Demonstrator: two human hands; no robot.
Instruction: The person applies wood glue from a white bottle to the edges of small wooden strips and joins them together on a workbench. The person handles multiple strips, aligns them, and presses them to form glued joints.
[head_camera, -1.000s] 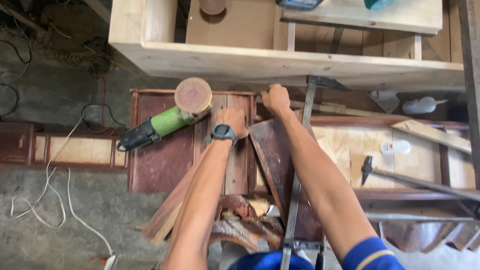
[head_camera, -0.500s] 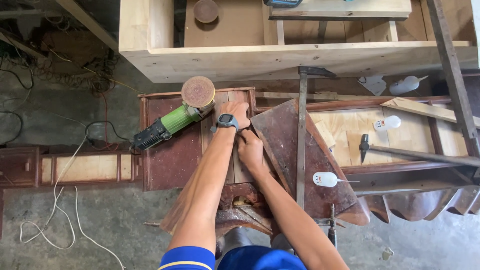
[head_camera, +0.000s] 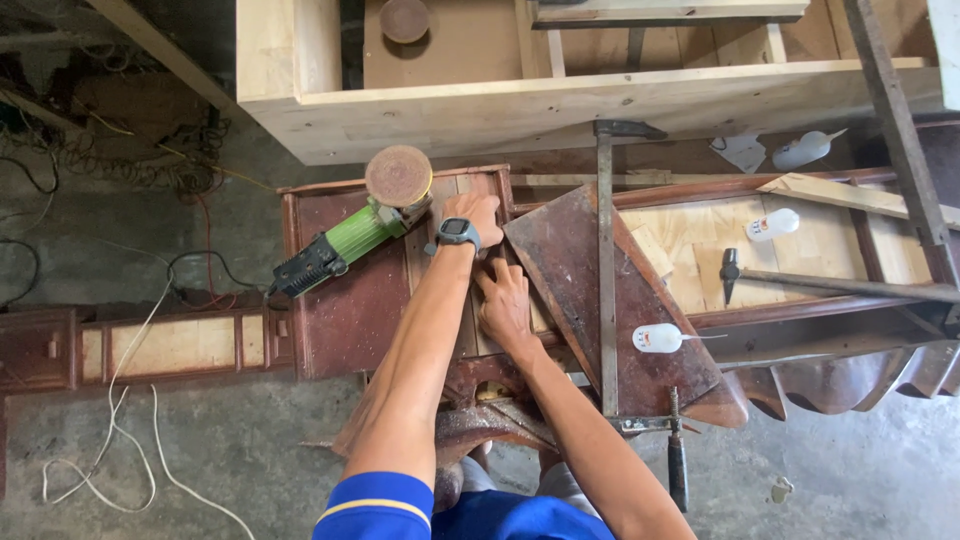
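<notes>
I see my left hand (head_camera: 475, 212) lying flat on a light wooden strip (head_camera: 462, 300) set in the dark red panel (head_camera: 345, 310), fingers loose and open. My right hand (head_camera: 505, 305) presses the same strip at about five o'clock from the left one, fingers spread, gripping nothing. A green grinder (head_camera: 345, 240) (with a round sanding disc) lies at nine o'clock of my left hand, just beside it. A long metal clamp (head_camera: 606, 270) rests at three o'clock.

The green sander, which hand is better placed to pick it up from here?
Left, probably. The left hand lies at the far end of the plank, right beside the green sander and its disc. The right hand presses the plank nearer the body, farther from the tool, and would have to cross the left arm.
</notes>
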